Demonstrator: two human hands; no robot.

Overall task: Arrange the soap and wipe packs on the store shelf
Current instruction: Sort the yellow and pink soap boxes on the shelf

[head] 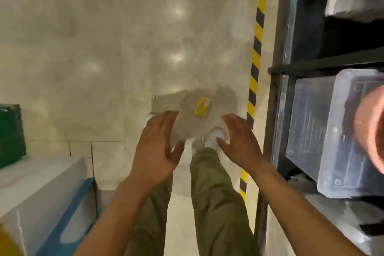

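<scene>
A small yellow pack (202, 106), likely soap though the view is blurred, lies on the floor (104, 48) beside the shelf (324, 64), just beyond and between the spread, empty fingers (169, 117) of the left hand (154, 149) and right hand (239, 143), touching neither.

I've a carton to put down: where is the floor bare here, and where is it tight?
Bare: the wide stretch of floor left of the striped tape, beyond the yellow pack and the green crate. Tight: the shelf on the right holds clear bins, and a white box fills the lower left corner.
</scene>
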